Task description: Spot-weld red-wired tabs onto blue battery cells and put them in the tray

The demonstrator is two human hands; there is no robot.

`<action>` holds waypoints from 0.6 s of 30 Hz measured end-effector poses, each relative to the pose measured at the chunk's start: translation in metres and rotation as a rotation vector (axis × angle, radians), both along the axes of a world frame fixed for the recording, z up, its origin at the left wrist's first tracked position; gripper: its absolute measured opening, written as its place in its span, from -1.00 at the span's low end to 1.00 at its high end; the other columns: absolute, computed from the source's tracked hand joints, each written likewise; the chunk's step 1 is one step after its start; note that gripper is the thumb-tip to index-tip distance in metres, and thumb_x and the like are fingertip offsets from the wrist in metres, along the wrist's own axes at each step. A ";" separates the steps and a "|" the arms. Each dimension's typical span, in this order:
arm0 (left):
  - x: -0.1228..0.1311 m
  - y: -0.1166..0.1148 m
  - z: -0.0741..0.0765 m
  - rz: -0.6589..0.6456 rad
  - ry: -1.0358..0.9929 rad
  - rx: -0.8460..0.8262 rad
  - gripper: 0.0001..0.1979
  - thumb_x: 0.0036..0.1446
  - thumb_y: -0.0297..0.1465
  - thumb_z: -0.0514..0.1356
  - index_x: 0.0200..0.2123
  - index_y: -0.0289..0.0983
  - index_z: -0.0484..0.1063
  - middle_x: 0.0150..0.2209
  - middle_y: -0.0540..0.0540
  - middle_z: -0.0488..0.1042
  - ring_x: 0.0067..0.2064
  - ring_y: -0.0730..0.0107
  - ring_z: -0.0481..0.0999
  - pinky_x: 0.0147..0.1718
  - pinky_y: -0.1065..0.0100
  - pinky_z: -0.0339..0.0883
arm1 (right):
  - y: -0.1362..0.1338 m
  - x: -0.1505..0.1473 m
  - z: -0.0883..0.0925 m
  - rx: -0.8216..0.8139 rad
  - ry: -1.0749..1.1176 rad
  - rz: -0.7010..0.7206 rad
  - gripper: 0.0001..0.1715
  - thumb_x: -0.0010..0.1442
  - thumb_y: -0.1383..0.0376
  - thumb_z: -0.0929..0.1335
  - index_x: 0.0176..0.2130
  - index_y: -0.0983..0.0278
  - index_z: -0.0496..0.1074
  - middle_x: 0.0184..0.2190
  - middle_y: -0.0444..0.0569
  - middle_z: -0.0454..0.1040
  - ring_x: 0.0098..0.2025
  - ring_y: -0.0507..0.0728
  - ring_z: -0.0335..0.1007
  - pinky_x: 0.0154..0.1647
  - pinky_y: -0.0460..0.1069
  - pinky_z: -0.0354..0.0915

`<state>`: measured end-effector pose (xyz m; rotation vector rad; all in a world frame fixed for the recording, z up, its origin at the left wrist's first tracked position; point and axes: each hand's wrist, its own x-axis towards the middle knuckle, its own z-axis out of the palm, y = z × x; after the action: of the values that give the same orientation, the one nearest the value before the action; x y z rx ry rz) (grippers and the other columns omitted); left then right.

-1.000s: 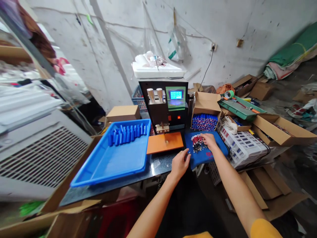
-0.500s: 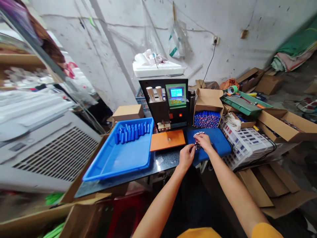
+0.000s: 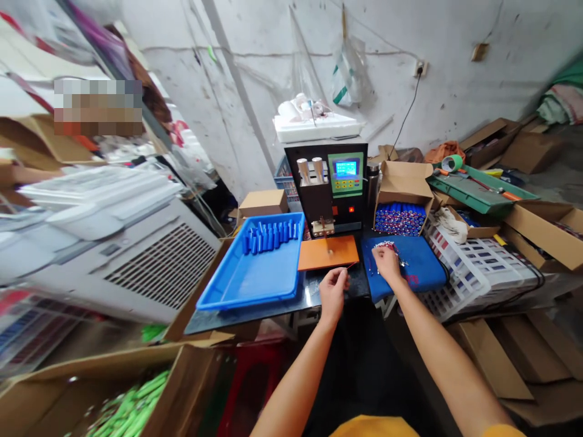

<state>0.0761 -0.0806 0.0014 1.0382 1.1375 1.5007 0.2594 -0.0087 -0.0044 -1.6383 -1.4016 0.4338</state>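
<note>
Fingers of the left hand (image 3: 333, 294) are pinched together; the right hand (image 3: 386, 263) hides its own fingertips, so its hold cannot be told. Just beneath those, a wire-lead pile (image 3: 387, 244) is partly covered. From the left fingertips a thin reddish lead (image 3: 352, 264) points rightward, long axis rising slightly, its held end concealed.

On the wall (image 3: 446, 91), a hanging plastic bag (image 3: 348, 79) and a socket (image 3: 424, 65) with black cable (image 3: 407, 115) plugged in. At right, a green tray (image 3: 478, 193) with tape roll (image 3: 458, 162) at one end. At lower left, a carton (image 3: 40, 394) holding bright green objects (image 3: 136, 403).
</note>
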 end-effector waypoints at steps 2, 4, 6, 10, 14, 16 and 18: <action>-0.002 0.000 0.003 0.018 -0.073 -0.045 -0.60 -0.01 -0.09 0.32 -0.31 -0.34 0.49 -0.48 -0.03 0.47 -0.53 0.54 0.39 -0.54 0.48 0.26 | -0.015 -0.009 0.010 0.183 -0.108 -0.023 -0.71 0.24 0.17 0.27 -0.24 0.29 0.49 -0.34 0.04 0.53 -0.29 0.16 0.45 -0.20 0.00 0.31; -0.002 0.000 0.007 0.036 -0.127 -0.081 -0.57 -0.05 -0.07 0.34 -0.33 -0.36 0.49 -0.51 -0.02 0.46 -0.57 0.57 0.35 -0.58 0.50 0.19 | -0.031 -0.020 0.021 0.346 -0.229 0.070 -0.70 0.29 0.22 0.24 -0.16 0.29 0.49 -0.23 0.08 0.51 -0.21 0.16 0.45 -0.14 0.01 0.32; -0.001 0.000 0.012 0.050 -0.170 -0.105 -0.56 -0.09 -0.07 0.36 -0.36 -0.37 0.48 -0.54 0.00 0.44 -0.61 0.61 0.29 -0.62 0.51 0.12 | -0.045 -0.034 0.029 0.419 -0.365 0.190 -0.71 0.32 0.26 0.23 -0.11 0.26 0.49 -0.20 0.09 0.49 -0.16 0.16 0.44 -0.14 -0.01 0.33; 0.000 0.002 0.024 0.049 -0.241 -0.141 -0.56 -0.15 -0.08 0.39 -0.43 -0.37 0.46 -0.60 0.04 0.39 -0.65 0.66 0.19 -0.66 0.52 0.01 | -0.056 -0.053 0.034 0.421 -0.569 0.281 -0.70 0.34 0.29 0.24 -0.07 0.23 0.51 -0.25 0.07 0.47 -0.18 0.16 0.41 -0.23 -0.02 0.32; -0.002 0.000 0.030 0.010 -0.230 -0.133 -0.56 -0.14 -0.08 0.38 -0.47 -0.38 0.45 -0.60 0.03 0.38 -0.66 0.67 0.16 -0.66 0.51 -0.01 | -0.053 -0.060 0.031 0.395 -0.503 0.339 -0.70 0.34 0.24 0.26 -0.15 0.22 0.57 -0.31 0.07 0.46 -0.22 0.16 0.38 -0.25 -0.01 0.32; -0.005 0.000 0.030 0.003 -0.185 -0.081 -0.57 -0.07 -0.08 0.34 -0.42 -0.38 0.48 -0.56 -0.01 0.43 -0.63 0.63 0.22 -0.63 0.50 0.07 | -0.051 -0.063 0.031 0.373 -0.305 0.348 -0.71 0.31 0.21 0.28 -0.22 0.21 0.59 -0.32 0.05 0.46 -0.25 0.14 0.38 -0.24 -0.01 0.32; -0.010 -0.001 0.029 0.038 -0.131 -0.013 -0.59 0.01 -0.08 0.30 -0.35 -0.37 0.51 -0.48 -0.06 0.49 -0.55 0.57 0.33 -0.55 0.48 0.19 | -0.049 -0.069 0.032 0.316 0.013 0.327 -0.74 0.24 0.16 0.34 -0.28 0.23 0.59 -0.35 0.02 0.47 -0.31 0.10 0.38 -0.30 -0.02 0.31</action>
<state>0.0664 -0.0813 0.0302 0.9005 1.0786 1.5656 0.1908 -0.0579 0.0274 -1.1564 -1.6419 0.3838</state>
